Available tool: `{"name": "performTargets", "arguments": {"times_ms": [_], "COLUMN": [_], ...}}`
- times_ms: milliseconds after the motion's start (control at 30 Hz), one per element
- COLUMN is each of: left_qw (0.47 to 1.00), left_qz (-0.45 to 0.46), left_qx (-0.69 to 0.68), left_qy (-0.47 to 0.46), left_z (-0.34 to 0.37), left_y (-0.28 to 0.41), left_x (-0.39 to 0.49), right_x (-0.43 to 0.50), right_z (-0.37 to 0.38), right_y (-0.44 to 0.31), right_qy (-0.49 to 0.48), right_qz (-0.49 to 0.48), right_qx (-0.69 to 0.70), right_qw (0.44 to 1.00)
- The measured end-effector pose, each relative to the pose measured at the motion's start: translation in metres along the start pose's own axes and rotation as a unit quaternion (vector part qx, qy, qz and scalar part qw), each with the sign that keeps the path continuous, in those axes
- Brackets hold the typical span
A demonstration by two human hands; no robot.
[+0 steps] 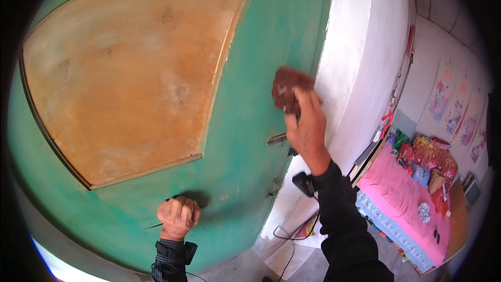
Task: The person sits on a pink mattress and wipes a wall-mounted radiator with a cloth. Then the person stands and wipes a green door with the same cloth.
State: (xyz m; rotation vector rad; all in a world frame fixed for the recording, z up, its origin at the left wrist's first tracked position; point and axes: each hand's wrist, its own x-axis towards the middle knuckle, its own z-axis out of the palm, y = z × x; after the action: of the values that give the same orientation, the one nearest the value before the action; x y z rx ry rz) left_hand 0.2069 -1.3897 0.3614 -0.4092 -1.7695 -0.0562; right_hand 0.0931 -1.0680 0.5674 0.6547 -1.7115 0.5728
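A green painted door (258,98) with an inset tan wooden panel (137,74) fills the left and middle of the view. My right hand (307,129) grips a reddish-brown cloth or pad (289,86) against or close to the door's green border, above a small metal latch (276,139). Lower down, my left hand (179,215) is closed in front of the green surface. A thin dark pointed item (152,227) sticks out to the left of that hand; what it belongs to is hidden by the fingers.
A white wall edge (348,47) runs along the door's right side. Beyond it at the right stands a bed with a pink cover (407,203), heaped with bedding and bags. Thin black cables (291,239) hang near my right sleeve. Paper (287,260) lies on the floor.
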Motion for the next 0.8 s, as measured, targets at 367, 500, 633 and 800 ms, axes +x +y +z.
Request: {"name": "performTargets", "arguments": {"times_ms": [367, 500, 633, 800], "left_qw": [1.000, 1.000, 1.000, 0.999], "left_qz": [0.019, 0.020, 0.023, 0.030], "left_qx": [-0.009, -0.010, -0.012, -0.010], "left_qy": [0.000, -0.002, 0.002, 0.008], "left_z": [-0.002, -0.001, -0.002, -0.002], "left_y": [-0.002, -0.003, -0.004, -0.003], "left_x": [0.002, 0.000, -0.001, 0.004], "right_x": [0.204, 0.208, 0.120, 0.054], "right_z": [-0.015, -0.016, -0.014, -0.013], "right_y": [0.048, 0.043, 0.016, -0.013], "right_qy": [0.173, 0.146, 0.013, -0.029], "right_qz": [-0.076, -0.102, -0.112, -0.137], "right_qx": [-0.070, -0.057, 0.025, -0.003], "right_qw": [0.980, 0.982, 0.993, 0.990]}}
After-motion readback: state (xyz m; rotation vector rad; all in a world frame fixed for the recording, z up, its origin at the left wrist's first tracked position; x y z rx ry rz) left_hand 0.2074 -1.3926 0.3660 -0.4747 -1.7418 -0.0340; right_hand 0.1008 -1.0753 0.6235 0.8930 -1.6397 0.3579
